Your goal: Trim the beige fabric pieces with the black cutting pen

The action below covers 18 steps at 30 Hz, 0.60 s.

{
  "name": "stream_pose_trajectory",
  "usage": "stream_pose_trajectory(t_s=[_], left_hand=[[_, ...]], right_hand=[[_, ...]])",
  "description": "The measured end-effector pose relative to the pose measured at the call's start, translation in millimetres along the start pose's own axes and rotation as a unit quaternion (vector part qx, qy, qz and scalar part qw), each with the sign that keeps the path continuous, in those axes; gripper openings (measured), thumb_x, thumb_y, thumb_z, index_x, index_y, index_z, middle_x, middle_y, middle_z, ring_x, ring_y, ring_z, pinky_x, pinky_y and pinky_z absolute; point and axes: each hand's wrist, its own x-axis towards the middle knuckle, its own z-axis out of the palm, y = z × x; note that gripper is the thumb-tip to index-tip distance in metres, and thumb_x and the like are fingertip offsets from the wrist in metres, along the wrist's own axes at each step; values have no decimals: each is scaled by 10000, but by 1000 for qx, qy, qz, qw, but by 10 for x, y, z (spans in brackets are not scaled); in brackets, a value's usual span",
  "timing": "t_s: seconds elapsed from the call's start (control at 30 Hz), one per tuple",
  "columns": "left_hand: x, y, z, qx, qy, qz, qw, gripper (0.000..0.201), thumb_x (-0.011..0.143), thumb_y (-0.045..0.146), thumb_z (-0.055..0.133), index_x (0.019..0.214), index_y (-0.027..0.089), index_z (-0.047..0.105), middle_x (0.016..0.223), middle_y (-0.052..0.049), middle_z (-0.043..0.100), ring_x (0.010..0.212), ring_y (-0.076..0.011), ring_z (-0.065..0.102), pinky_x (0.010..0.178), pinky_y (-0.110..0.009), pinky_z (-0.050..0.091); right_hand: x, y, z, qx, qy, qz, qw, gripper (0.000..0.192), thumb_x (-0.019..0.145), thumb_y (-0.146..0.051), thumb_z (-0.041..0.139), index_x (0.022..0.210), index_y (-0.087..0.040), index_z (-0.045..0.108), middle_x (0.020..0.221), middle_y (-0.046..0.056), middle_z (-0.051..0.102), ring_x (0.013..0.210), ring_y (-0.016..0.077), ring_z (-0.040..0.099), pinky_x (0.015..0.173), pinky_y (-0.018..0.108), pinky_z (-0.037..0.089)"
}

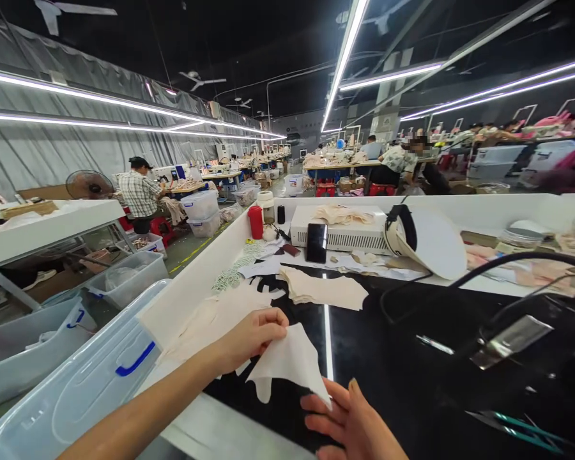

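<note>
A thin white fabric piece (290,358) hangs above the glossy black work surface (388,358). My left hand (253,335) is closed, pinching its upper left edge between thumb and fingers. At the lower right corner of the cloth is my right hand (347,418), open with the fingers spread. Its fingers are close to that corner; whether they touch it I cannot tell. Beyond my hands lies a stack of cream fabric pieces (323,289). More pale fabric (211,319) is piled to the left, partly hidden behind my left arm.
A phone (316,243) leans on a white vented box (340,230). Red (255,222) and black thread spools stand at the back left. To the right are a white visor (431,243), a black cable, tweezers (436,345) and teal-handled scissors (522,428). Plastic bins (76,377) flank the table. Other people sit farther off.
</note>
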Motion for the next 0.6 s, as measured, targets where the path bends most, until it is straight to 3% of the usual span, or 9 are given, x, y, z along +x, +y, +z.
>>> stream_pose_trajectory(t_s=[0.07,0.17,0.37,0.6], left_hand=[[-29,-40,85,-2,-19,-16,1000,280,698,399,663,819,199,508,673,65,399,583,-87,314,515,-214,212],[-47,-114,157,2,-28,-44,999,335,744,476,672,881,202,536,700,63,422,590,-90,323,507,-222,200],[-10,-261,222,46,-48,-103,992,491,835,660,646,851,168,635,671,41,490,576,-96,364,507,-231,224],[35,-306,259,44,-52,-102,992,484,776,604,763,1001,183,684,709,34,572,581,-102,431,534,-225,304]], right_hand=[[-16,-36,125,30,-41,2,999,615,650,-692,865,949,-161,778,799,55,728,712,153,671,573,226,525],[-46,-48,172,-4,-55,-49,997,478,618,-524,959,839,-142,775,671,-15,630,576,65,531,555,178,470],[-68,-33,107,-91,-40,-79,992,486,654,-562,919,913,-171,793,757,4,671,623,83,515,578,203,458],[-17,44,37,-144,-53,-71,986,551,665,-667,861,917,-185,782,748,-6,621,641,116,537,597,239,444]])
